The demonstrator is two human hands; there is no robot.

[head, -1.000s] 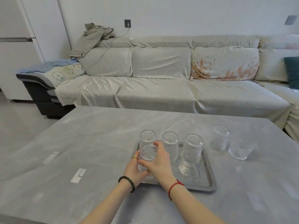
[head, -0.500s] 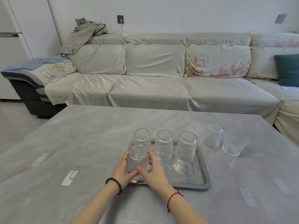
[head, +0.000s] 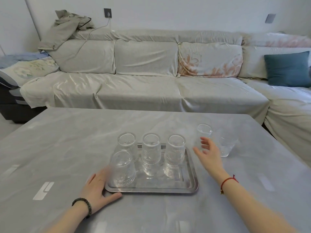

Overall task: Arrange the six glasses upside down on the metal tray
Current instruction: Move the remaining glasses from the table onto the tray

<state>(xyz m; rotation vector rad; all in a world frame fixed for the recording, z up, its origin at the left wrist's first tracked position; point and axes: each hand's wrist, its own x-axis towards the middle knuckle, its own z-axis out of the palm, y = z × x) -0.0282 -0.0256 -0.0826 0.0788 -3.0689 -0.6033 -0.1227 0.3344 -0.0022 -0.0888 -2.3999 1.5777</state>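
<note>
On the grey table lies a metal tray (head: 190, 185) with several ribbed glasses upside down on it: three in the back row (head: 126, 143) (head: 151, 148) (head: 175, 148) and one at the front left (head: 122, 169). Two more glasses stand upright on the table right of the tray, a nearer one (head: 204, 132) and one further right (head: 226, 147). My left hand (head: 98, 189) rests flat on the table against the tray's front left corner, holding nothing. With fingers spread, my right hand (head: 207, 152) hovers just in front of the nearer upright glass.
The grey table (head: 67, 148) spreads wide on the left and front. Behind it runs a long covered sofa (head: 143, 88) with a teal cushion (head: 287, 68) at the right and a jacket (head: 67, 27) on its back at the left.
Both hands have let go of the front left glass, which now stands on the tray. My left hand dropped to the tray's corner; my right hand moved right toward the upright glasses.
</note>
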